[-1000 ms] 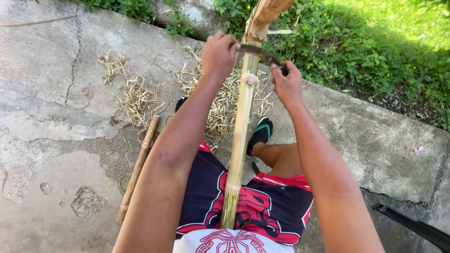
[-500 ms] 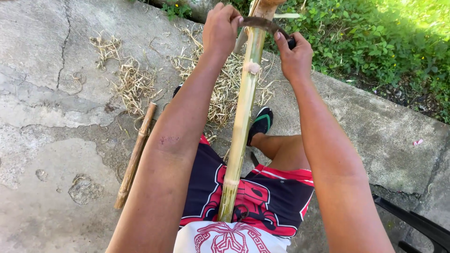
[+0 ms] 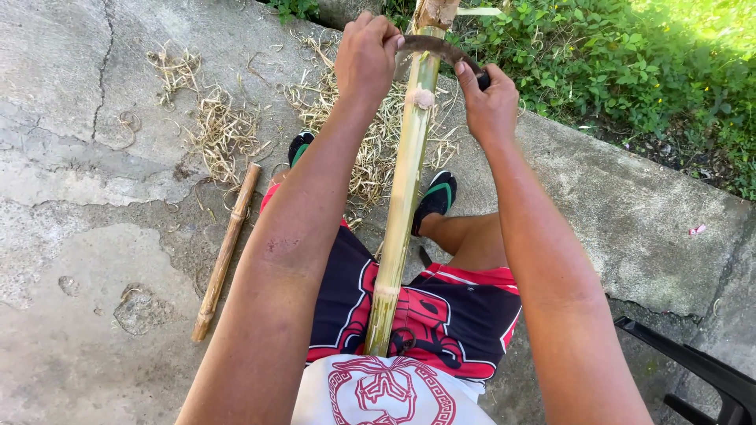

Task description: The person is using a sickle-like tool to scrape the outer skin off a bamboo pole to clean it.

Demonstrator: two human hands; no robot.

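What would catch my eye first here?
A long green bamboo pole runs up the middle from the person's lap. Both hands grip a curved dark blade laid across it near the top: left hand, right hand. Dry shavings litter the cracked concrete.

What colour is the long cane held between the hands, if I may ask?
The cane is yellowish green; the head view shows it.

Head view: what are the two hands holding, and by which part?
A curved dark blade, laid across the bamboo pole: left hand on one end, right hand on the other.
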